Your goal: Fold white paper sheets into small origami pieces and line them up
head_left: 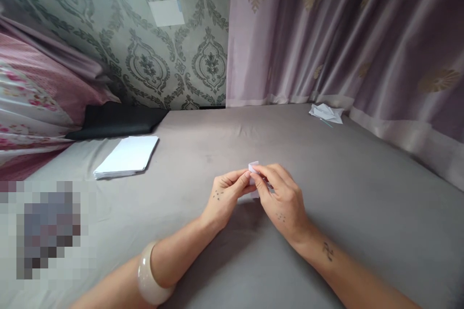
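Observation:
My left hand (pixel 225 195) and my right hand (pixel 281 198) meet over the middle of the grey bed sheet (pixel 362 212). Both pinch a small folded piece of white paper (pixel 253 167) between fingertips and thumbs; only its top corner shows above the fingers. A pale bangle (pixel 150 277) sits on my left forearm.
A stack of white paper sheets (pixel 126 155) lies to the left on the sheet. A black cushion (pixel 116 119) rests against the patterned wall. Crumpled white paper (pixel 326 113) lies at the far right by the pink curtain (pixel 344 34). Floral bedding (pixel 32 106) is piled at left.

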{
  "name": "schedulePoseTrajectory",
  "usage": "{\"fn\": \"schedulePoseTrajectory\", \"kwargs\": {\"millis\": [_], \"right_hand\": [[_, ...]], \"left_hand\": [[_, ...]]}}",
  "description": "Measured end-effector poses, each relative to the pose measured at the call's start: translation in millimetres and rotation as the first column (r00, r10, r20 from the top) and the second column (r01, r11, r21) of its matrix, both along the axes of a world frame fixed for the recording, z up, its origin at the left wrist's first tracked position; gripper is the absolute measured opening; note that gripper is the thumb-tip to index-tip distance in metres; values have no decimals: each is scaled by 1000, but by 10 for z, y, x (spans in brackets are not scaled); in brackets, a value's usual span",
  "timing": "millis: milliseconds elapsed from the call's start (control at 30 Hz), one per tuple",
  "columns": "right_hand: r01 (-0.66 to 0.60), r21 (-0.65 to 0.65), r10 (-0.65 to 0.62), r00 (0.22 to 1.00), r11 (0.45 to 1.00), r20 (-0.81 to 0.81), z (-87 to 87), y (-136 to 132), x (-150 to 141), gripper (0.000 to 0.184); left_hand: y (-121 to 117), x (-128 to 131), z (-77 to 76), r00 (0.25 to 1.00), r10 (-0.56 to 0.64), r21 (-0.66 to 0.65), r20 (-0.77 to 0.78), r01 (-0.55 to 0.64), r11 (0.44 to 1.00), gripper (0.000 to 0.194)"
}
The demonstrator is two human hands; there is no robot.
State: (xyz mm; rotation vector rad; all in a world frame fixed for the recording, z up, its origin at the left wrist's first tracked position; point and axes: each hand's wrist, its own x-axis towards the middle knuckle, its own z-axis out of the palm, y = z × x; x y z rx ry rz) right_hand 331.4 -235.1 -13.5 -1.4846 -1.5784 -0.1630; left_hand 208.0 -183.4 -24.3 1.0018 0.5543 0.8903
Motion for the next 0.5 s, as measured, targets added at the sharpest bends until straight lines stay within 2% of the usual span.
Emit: {"fn": "schedulePoseTrajectory", "kwargs": {"millis": [267, 500], "right_hand": [[0, -54, 0, 1000, 999, -10, 49, 35, -26, 19], [-93, -114, 72, 981, 989, -178, 81, 72, 35, 20]], "left_hand": [[23, -5, 22, 1000, 1, -3, -13, -1, 1000, 25], [33, -10, 20, 998, 6, 27, -61, -5, 1000, 28]]}}
